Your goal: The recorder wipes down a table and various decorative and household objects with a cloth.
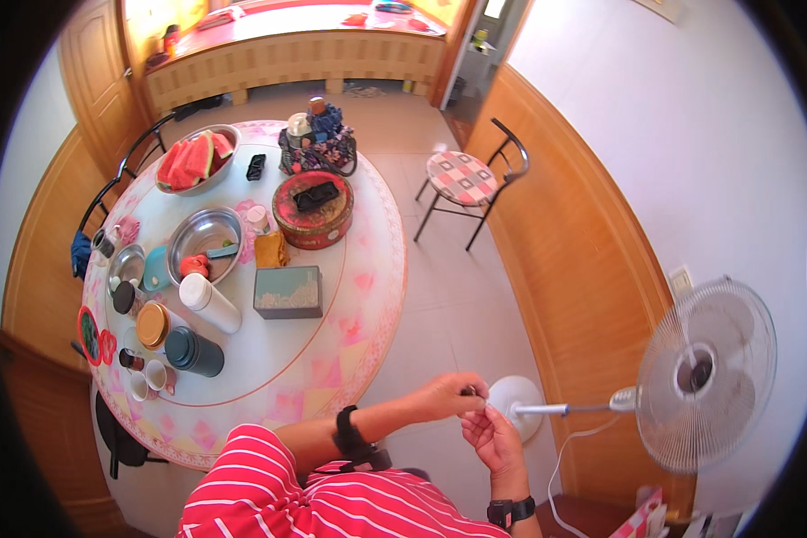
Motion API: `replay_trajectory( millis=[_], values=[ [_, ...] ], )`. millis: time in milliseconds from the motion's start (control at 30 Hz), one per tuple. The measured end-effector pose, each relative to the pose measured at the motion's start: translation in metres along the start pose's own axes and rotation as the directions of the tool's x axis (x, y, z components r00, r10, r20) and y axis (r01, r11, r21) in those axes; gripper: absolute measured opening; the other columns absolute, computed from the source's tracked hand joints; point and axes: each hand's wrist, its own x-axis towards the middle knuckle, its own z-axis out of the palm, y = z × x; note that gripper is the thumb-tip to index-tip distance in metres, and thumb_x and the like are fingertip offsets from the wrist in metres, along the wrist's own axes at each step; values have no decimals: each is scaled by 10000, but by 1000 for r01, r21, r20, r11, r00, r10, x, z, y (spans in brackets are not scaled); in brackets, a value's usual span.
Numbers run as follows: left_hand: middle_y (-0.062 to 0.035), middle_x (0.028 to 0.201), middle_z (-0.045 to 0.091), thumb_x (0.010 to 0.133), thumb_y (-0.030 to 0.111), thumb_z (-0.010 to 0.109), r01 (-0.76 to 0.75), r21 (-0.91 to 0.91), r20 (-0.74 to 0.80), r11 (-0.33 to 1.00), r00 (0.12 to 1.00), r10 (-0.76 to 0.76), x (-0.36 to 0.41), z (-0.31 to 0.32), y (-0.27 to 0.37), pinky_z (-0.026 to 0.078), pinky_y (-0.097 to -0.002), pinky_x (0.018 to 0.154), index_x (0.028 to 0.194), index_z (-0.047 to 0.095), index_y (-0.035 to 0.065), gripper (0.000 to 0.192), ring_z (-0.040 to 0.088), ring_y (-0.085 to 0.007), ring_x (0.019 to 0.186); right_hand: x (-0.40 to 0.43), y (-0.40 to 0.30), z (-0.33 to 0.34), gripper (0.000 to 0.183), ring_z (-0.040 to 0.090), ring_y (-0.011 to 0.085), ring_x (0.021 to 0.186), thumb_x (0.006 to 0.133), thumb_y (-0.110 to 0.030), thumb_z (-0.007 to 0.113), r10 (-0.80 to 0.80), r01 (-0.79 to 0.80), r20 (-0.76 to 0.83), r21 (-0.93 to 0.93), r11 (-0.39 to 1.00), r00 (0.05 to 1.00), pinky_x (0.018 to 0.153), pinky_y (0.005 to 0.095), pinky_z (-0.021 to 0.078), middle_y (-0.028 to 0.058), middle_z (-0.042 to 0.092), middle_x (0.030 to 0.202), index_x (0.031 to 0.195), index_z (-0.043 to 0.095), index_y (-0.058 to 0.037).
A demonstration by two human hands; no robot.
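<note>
Both hands meet low in the view, in front of my red striped shirt and past the table's edge. My left hand (452, 395) reaches across from the left, its fingers curled around a small dark object (469, 391), too small to name. Just below it, my right hand (494, 438) is raised palm up with curled fingers. Its thumb and fingertips touch or nearly touch the left fingertips; whether they pinch anything is hidden. A black strap circles each wrist. Behind the hands stands the round white base (511, 403) of a pedestal fan (703, 376).
The round table (350, 336) bears a bowl of watermelon slices (195, 161), a steel basin (205, 232), a red round tin (313, 222), a green box (288, 292) and several bottles. A cushioned chair (462, 177) stands by the wall. The fan's cord (559, 464) hangs at right.
</note>
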Motion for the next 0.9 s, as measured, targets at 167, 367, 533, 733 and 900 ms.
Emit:
replay_trajectory(
  millis=[167, 367, 533, 733, 900],
  values=[
    [-105, 834, 611, 787, 154, 556, -100, 482, -35, 870, 991, 133, 88, -4, 0, 478, -340, 646, 932, 587, 75, 168, 601, -265, 746, 100, -69, 1, 289, 569, 196, 963, 932, -256, 400, 41, -57, 143, 109, 992, 989, 802, 331, 492, 91, 576, 1057, 1070, 522, -35],
    [-95, 954, 570, 781, 101, 535, -107, 637, -219, 763, 924, 313, 185, -41, -9, 471, -356, 640, 906, 586, 72, 138, 585, -285, 778, 204, -158, 18, 272, 580, 160, 868, 941, -240, 402, 221, -230, 299, -5, 973, 928, 722, 266, 495, 64, 603, 940, 1041, 547, -33],
    [-91, 959, 568, 782, 88, 548, -27, 604, -388, 797, 863, 324, 233, -85, 7, 469, -329, 662, 879, 601, 59, 115, 582, -276, 776, 275, -208, 55, 248, 585, 157, 851, 935, -214, 424, 323, -324, 418, -71, 943, 849, 748, 277, 496, 70, 605, 952, 1044, 553, -32],
    [-37, 666, 550, 830, 162, 591, 48, 244, -726, 969, 672, 150, 258, -164, 43, 446, -245, 578, 919, 614, 40, 153, 539, -105, 647, 374, -241, 91, 166, 602, 191, 733, 881, -209, 536, 470, -417, 398, -218, 883, 788, 705, 322, 519, 66, 615, 792, 831, 576, -55],
    [10, 651, 523, 833, 186, 594, 73, -121, -778, 990, 613, -140, 294, -239, 55, 412, -200, 508, 925, 616, 60, 157, 494, -58, 593, 454, -289, 109, 201, 548, 153, 612, 888, -268, 531, 481, -417, 314, -250, 874, 819, 563, 255, 482, 34, 574, 712, 788, 566, -98]
  ],
)
